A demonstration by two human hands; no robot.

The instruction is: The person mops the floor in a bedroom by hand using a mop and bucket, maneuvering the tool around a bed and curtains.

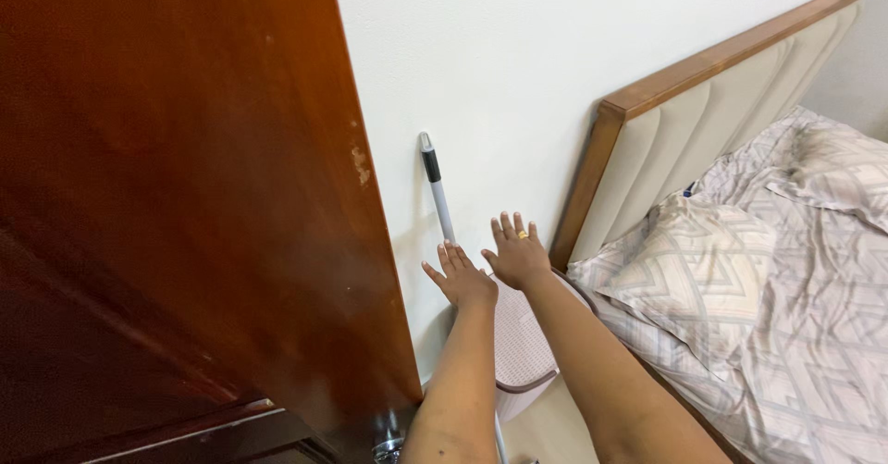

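**Head view: two open hands at a pole against the wall**

The left hand [462, 279] stretches forward with fingers spread and straight, gripping nothing; its fingertips lie at the pole [437, 186], though whether they touch it cannot be told. The pole is a slim grey metal tube with a black band and a pale rounded cap, leaning on the smooth white wall [499, 57] just above the left hand. The right hand [516, 256], just beside the left, is open too, palm down, fingers fanned, a gold ring [523, 235] on one of them. Under both wrists sits a basket [518, 348], pale, finely textured, with a dark curved rim. Left of the hands stands a glossy red-brown wooden door [185, 196], its edge chipped. Right of the hands rises a headboard [684, 140] with a wood frame and padded cream channels, and a pillow [694, 260] in crumpled fabric with a grey zigzag print.
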